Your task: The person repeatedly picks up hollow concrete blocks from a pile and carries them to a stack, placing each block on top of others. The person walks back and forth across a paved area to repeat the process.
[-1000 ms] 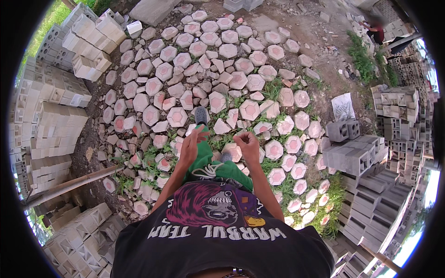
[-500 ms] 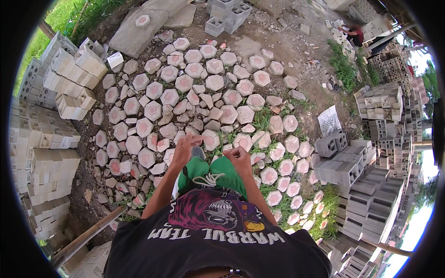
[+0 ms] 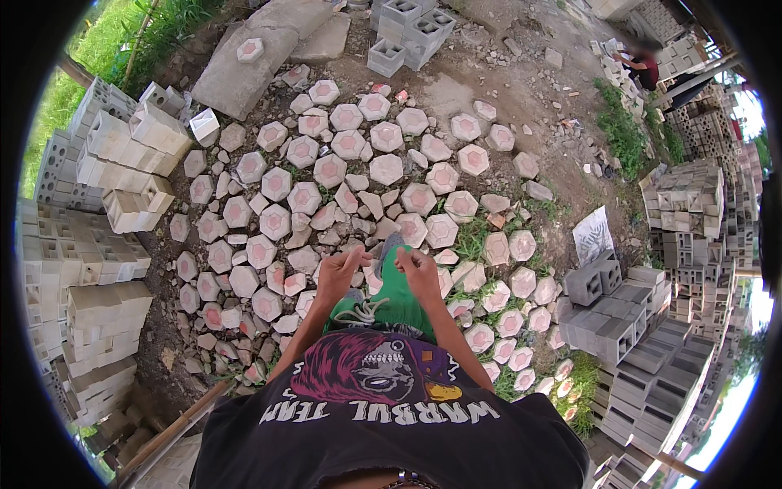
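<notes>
My left hand (image 3: 340, 273) is held in front of my waist with its fingers curled in, and no object shows in it. Level with it, a short gap away, my right hand (image 3: 418, 271) is also closed, with nothing visible between its fingers. Below them are my green shorts (image 3: 397, 295) with a pale drawstring. One grey shoe (image 3: 393, 243) shows ahead between the hands, among hexagonal concrete pavers (image 3: 329, 170) with pinkish centres. Neither hand touches a paver.
Broken stones (image 3: 301, 259) lie between the pavers. Hollow blocks are stacked at left (image 3: 106, 314), at right (image 3: 623, 314) and far ahead (image 3: 407, 37). A concrete slab (image 3: 244, 73) lies far left. A person (image 3: 643, 69) sits far right. A wooden pole (image 3: 175, 428) is near left.
The view has shifted forward over the pavers, and one shoe now shows farther ahead. My left hand has moved rightward, nearer the right one, and its outstretched fingers have curled in.
</notes>
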`<state>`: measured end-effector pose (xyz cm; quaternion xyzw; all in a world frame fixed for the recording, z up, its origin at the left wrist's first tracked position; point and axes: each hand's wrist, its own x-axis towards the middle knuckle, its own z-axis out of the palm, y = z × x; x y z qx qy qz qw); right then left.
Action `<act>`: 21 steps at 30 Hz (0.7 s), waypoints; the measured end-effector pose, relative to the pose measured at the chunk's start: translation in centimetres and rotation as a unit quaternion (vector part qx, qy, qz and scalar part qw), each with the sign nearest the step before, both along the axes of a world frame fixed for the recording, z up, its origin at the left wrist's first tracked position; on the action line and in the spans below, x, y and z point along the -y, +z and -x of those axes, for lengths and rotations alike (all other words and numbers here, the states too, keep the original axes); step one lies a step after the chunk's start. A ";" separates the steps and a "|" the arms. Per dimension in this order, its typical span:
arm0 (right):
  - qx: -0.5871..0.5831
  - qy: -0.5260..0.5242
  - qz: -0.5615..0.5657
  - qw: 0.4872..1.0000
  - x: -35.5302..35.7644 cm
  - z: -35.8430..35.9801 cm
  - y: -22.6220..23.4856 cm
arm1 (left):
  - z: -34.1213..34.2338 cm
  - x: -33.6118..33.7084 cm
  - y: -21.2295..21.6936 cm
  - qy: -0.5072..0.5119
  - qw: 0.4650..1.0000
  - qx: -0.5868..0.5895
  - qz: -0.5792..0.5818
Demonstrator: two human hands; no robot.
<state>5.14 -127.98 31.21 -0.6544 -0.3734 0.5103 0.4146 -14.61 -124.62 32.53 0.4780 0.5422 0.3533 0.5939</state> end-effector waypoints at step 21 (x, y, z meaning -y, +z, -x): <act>-0.130 -0.050 -0.020 0.990 -27.6 -7.1 2.8 | -3.8 -26.0 1.5 -0.010 0.998 0.057 0.011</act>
